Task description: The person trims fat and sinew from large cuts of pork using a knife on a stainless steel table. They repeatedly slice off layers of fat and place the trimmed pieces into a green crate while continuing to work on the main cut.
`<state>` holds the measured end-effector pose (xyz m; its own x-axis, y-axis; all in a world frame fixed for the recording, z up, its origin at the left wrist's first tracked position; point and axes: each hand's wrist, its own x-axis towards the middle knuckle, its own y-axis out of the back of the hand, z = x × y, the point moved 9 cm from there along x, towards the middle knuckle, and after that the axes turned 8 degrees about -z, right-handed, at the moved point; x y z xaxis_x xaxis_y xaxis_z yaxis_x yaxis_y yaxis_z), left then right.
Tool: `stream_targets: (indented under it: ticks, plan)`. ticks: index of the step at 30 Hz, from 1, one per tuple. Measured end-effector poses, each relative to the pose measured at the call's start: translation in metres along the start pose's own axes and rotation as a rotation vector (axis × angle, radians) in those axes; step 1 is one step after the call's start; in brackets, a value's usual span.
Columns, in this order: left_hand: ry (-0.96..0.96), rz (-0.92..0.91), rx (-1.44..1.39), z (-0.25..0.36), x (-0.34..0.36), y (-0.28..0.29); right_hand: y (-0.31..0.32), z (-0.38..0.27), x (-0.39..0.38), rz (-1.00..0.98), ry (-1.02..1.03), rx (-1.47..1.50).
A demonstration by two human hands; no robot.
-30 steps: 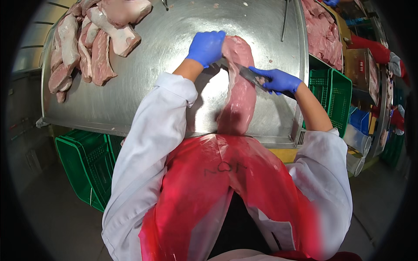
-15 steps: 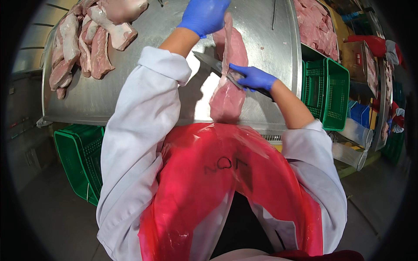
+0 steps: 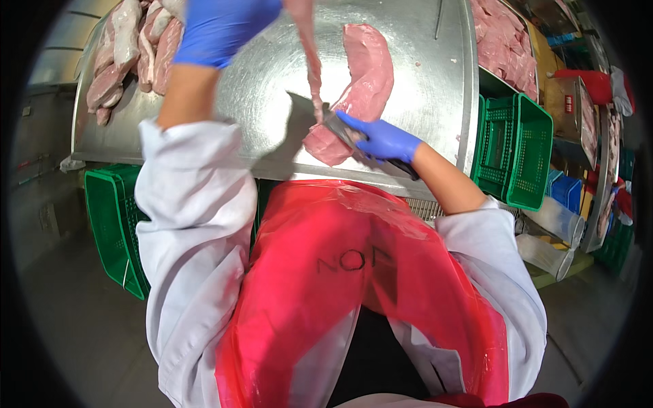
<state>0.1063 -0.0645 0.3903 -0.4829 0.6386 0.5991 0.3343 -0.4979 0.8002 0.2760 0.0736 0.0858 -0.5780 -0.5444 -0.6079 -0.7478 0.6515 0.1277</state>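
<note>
A long pink piece of boneless meat (image 3: 369,75) lies curved on the steel table in front of me. My left hand (image 3: 228,28), blue-gloved, is raised at the top edge and pulls up a thin strip of meat (image 3: 309,58); its fingertips are cut off by the picture's edge. The strip's lower end still meets the near part of the piece. There, my right hand (image 3: 386,141), also gloved in blue, is closed around a knife (image 3: 338,128), its blade by the strip's end and its dark handle showing behind the hand.
Several uncut meat pieces (image 3: 122,51) are heaped at the table's (image 3: 272,68) far left. At the right stands a container of pink meat (image 3: 502,44), with green crates (image 3: 527,149) in front of it. Another green crate (image 3: 112,224) sits below the table's left side.
My left hand has moved left and up with the strip, drawing it away from the piece. The knife has shifted slightly left, and the piece's near end has swung left.
</note>
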Motion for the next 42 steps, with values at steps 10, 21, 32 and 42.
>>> stream_targets:
  ticks: [10,21,32,42]
  plan:
    - [0.795,0.052,-0.284,-0.093,-0.267,0.242,0.038,0.014,-0.02,0.213,-0.062,0.055]
    - [1.021,-0.811,0.45,-0.118,-0.52,0.202,0.05,0.006,0.022,0.412,-0.266,-0.191]
    - [0.667,-0.391,-0.676,-0.116,-0.308,-0.081,-0.032,-0.076,-0.135,0.352,-0.361,0.492]
    - [0.587,-0.738,-1.226,0.016,-0.248,-0.356,-0.037,-0.029,-0.1,0.912,-0.269,0.391]
